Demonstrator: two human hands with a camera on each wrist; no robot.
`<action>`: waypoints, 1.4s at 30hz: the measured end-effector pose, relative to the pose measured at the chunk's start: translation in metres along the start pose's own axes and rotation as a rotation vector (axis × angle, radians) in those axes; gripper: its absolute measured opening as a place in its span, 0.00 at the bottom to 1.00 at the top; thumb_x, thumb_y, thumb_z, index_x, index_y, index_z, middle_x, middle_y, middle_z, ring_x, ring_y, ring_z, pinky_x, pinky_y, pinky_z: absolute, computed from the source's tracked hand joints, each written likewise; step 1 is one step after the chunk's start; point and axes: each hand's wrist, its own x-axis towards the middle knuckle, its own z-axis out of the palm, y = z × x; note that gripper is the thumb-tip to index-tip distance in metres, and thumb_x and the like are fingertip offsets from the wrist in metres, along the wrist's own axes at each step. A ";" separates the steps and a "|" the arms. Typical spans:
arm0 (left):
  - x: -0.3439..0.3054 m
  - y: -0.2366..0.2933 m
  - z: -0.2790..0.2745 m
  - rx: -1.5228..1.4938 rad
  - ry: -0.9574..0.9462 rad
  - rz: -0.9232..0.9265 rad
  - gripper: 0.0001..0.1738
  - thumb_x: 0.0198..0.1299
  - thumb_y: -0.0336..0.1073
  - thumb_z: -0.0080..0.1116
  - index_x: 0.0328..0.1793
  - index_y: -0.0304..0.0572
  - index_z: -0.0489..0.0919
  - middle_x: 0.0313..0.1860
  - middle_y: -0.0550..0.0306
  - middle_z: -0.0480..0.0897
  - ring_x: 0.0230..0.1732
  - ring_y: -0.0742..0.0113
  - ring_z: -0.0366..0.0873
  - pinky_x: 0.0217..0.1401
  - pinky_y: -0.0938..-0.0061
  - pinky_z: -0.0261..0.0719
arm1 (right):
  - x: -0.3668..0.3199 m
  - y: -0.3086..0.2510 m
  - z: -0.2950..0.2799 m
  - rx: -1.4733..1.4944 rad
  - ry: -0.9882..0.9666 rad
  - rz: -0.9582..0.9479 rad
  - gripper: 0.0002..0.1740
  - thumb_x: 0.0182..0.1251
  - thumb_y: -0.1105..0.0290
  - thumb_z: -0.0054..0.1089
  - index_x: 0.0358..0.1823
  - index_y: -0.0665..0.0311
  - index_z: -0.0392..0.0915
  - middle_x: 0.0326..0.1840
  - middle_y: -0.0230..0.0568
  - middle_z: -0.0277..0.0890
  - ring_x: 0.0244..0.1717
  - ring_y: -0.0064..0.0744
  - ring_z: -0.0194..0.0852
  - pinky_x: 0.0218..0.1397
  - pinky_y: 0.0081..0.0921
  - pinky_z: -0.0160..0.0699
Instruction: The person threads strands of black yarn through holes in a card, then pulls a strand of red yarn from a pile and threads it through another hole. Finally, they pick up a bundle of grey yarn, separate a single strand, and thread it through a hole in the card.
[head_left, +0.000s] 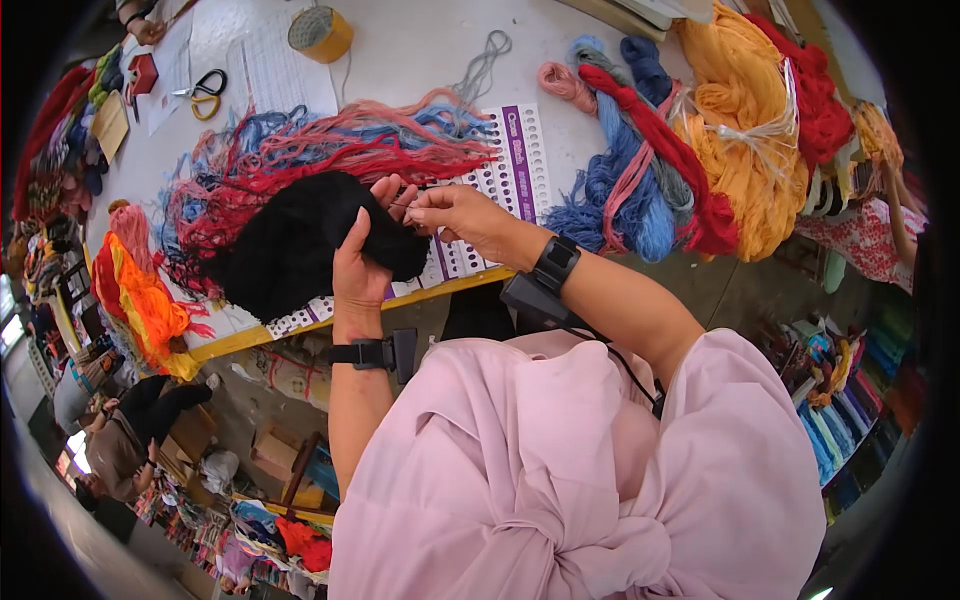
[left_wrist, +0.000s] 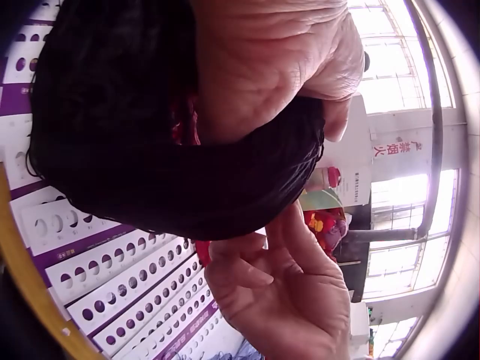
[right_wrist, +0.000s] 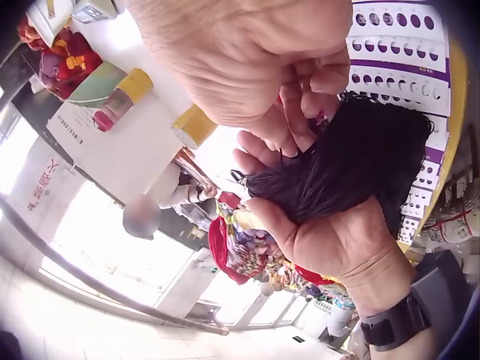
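A thick skein of black thread [head_left: 290, 240] lies across the table's front edge, and my left hand [head_left: 362, 265] grips its right end with the thumb on the near side. Just beyond that thumb, my right hand [head_left: 472, 218] pinches thin black strands at the skein's tip. In the right wrist view the skein [right_wrist: 367, 150] hangs over the left palm, and a small loop of thread [right_wrist: 238, 177] sticks out by the fingers. From the left wrist, the black bundle [left_wrist: 150, 187] wraps around the hand, hiding most of its fingers.
White cards with punched holes [head_left: 515, 160] lie under the skein. Behind it spread loose red, pink and blue threads [head_left: 330, 140]. Scissors [head_left: 207, 95] and a yellow spool [head_left: 320, 35] are farther back. Blue [head_left: 640, 190] and orange skeins [head_left: 740, 130] are piled on the right.
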 end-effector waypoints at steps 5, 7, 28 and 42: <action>-0.005 0.002 0.002 -0.024 -0.006 0.007 0.28 0.72 0.42 0.44 0.73 0.34 0.61 0.74 0.47 0.64 0.75 0.48 0.59 0.75 0.54 0.59 | 0.003 0.004 -0.005 0.278 -0.048 0.017 0.07 0.73 0.65 0.53 0.41 0.60 0.74 0.37 0.30 0.79 0.32 0.15 0.72 0.32 0.12 0.66; -0.007 0.003 0.002 -0.034 0.002 -0.002 0.28 0.72 0.42 0.45 0.73 0.33 0.61 0.74 0.46 0.64 0.75 0.47 0.59 0.75 0.53 0.60 | 0.004 0.004 -0.006 0.316 -0.045 0.018 0.07 0.73 0.65 0.51 0.41 0.60 0.72 0.37 0.31 0.80 0.31 0.15 0.73 0.31 0.12 0.67; -0.007 -0.016 0.002 0.176 0.184 0.031 0.17 0.63 0.30 0.59 0.55 0.25 0.78 0.45 0.52 0.82 0.44 0.66 0.80 0.52 0.73 0.79 | -0.009 0.014 0.011 0.101 0.074 -0.152 0.06 0.73 0.66 0.54 0.39 0.60 0.75 0.33 0.28 0.77 0.28 0.14 0.67 0.31 0.13 0.65; -0.017 0.002 -0.002 0.276 0.245 -0.106 0.15 0.65 0.36 0.58 0.48 0.27 0.80 0.39 0.48 0.84 0.22 0.78 0.69 0.34 0.77 0.77 | -0.038 -0.014 -0.018 -0.688 0.004 -0.501 0.08 0.71 0.69 0.54 0.39 0.66 0.78 0.39 0.31 0.78 0.40 0.24 0.73 0.45 0.25 0.72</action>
